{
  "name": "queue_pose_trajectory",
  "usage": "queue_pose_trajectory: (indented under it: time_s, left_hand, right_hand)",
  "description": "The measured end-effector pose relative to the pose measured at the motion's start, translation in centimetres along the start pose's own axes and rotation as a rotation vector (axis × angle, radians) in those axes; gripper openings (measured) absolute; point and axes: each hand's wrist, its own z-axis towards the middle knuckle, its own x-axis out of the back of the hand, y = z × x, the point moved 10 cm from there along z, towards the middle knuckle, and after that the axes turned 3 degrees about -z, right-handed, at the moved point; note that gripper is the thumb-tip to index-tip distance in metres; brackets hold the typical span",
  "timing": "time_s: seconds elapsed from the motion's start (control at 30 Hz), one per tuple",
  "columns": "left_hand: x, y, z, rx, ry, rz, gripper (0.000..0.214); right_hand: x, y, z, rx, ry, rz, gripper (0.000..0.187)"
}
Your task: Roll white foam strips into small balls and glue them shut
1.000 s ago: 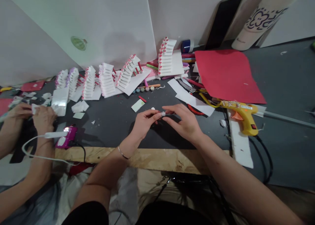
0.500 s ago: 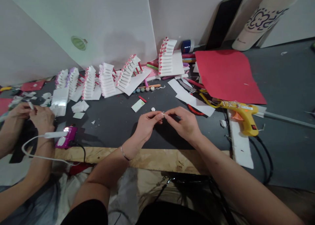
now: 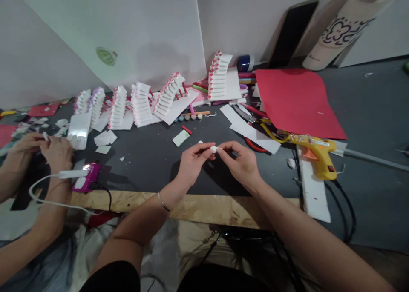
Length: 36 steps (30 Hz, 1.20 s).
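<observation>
Over the dark tabletop, my left hand (image 3: 190, 163) pinches a small white rounded piece (image 3: 214, 149) between thumb and fingertips. A thin pale strand or stick runs from that piece to my right hand (image 3: 240, 161), whose thumb and forefinger are closed on it. The fingertips of the two hands almost meet. Just behind my left fingers lies another small white bit (image 3: 200, 142), partly hidden. A pale green-white rectangle (image 3: 181, 138) and a short red stick (image 3: 187, 130) lie beyond my left hand.
White stair-like models (image 3: 141, 104) line the wall. Right of my hands lie white paper strips (image 3: 254, 134), a red sheet (image 3: 297, 100) and a yellow glue gun (image 3: 322, 156). A purple power adapter (image 3: 86, 179) sits at left, near a co-worker's hands (image 3: 54, 151).
Between my fingertips the white piece now shows its rounded face, where a thin edge showed before. My hands stay in nearly the same place, and the view has shifted slightly.
</observation>
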Motion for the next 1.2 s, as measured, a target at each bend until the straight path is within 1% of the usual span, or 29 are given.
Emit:
queue_pose_trajectory:
  time_s: [0.1,0.2,0.3,0.4,0.5,0.57,0.63,0.7,0.77,0.87,0.93,1.0,1.1,1.2]
  left_hand:
    - [-0.1,0.6,-0.1,-0.069,-0.014,0.1,0.029]
    - [-0.1,1.5,-0.2,-0.175,-0.026,0.212,0.032]
    - [-0.4,2.9,-0.5,-0.315,-0.032,0.365,0.028]
    - [-1.0,4.6,-1.3,-0.482,-0.046,0.544,0.022]
    - [-1.7,5.8,-2.1,-0.627,-0.063,0.693,0.025]
    - [-2.1,6.1,-2.4,-0.685,-0.083,0.777,0.028]
    - [-2.4,6.2,-2.5,-0.715,-0.107,0.828,0.028]
    - [-2.5,6.1,-2.5,-0.713,-0.128,0.836,0.024]
    - [-2.2,5.9,-2.1,-0.661,-0.124,0.802,0.02]
    - [-1.3,4.8,-1.2,-0.47,-0.097,0.675,0.017]
    - [-0.7,3.7,-0.7,-0.326,-0.088,0.549,0.02]
    - [-0.4,2.9,-0.4,-0.227,-0.077,0.435,0.024]
    - [-0.2,2.4,-0.3,-0.175,-0.056,0.378,0.027]
    - [-0.1,2.7,-0.1,-0.201,-0.042,0.432,0.027]
  right_hand:
    - [0.1,0.0,-0.1,0.005,0.023,-0.011,0.018]
    - [0.1,-0.4,-0.1,0.029,0.028,-0.032,0.017]
    - [0.1,-0.8,-0.2,0.065,0.026,-0.057,0.016]
    - [0.0,-1.0,-0.3,0.096,0.025,-0.077,0.016]
    - [0.1,-1.2,-0.4,0.122,0.034,-0.091,0.015]
    - [0.1,-1.4,-0.4,0.149,0.039,-0.101,0.014]
    - [0.1,-1.8,-0.4,0.188,0.038,-0.117,0.013]
    - [0.0,-2.2,-0.4,0.22,0.031,-0.135,0.013]
    - [0.0,-2.3,-0.3,0.228,0.017,-0.148,0.013]
    - [-0.2,-2.0,-0.2,0.211,-0.004,-0.141,0.013]
    - [-0.2,-1.8,-0.2,0.193,-0.008,-0.123,0.013]
    - [-0.2,-1.6,-0.2,0.177,-0.009,-0.104,0.013]
    - [-0.4,-1.6,-0.2,0.173,-0.023,-0.089,0.014]
    - [-0.5,-1.7,0.0,0.169,-0.03,-0.095,0.014]
